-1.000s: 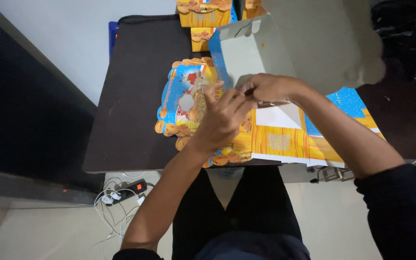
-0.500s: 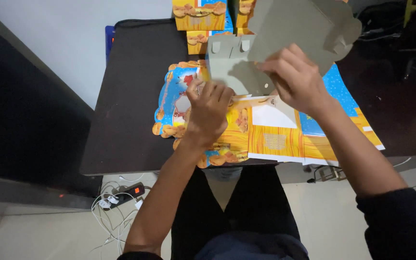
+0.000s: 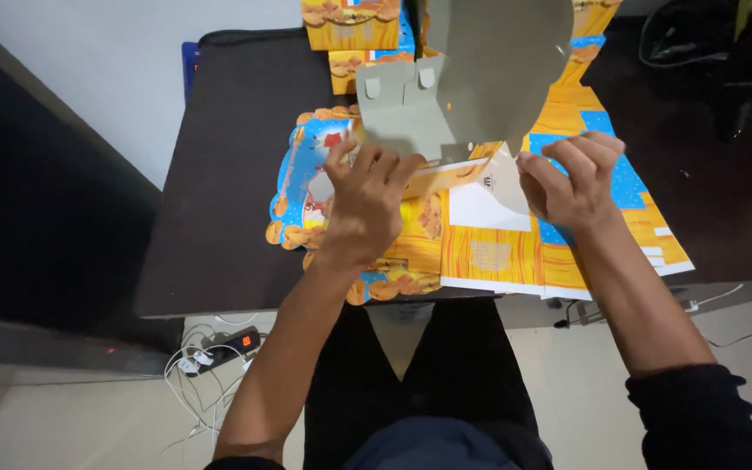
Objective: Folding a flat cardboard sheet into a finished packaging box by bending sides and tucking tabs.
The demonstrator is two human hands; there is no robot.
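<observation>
Both hands grip a printed cardboard box blank (image 3: 472, 78), its grey inner side raised and facing the camera: the left hand (image 3: 363, 209) pinches the lower left flap, and the right hand (image 3: 572, 183) curls its fingers around the lower right edge. Beneath the blank, flat orange and blue printed sheets (image 3: 515, 252) lie on a dark table (image 3: 228, 191), with folded boxes (image 3: 350, 22) at the far edge of the table.
</observation>
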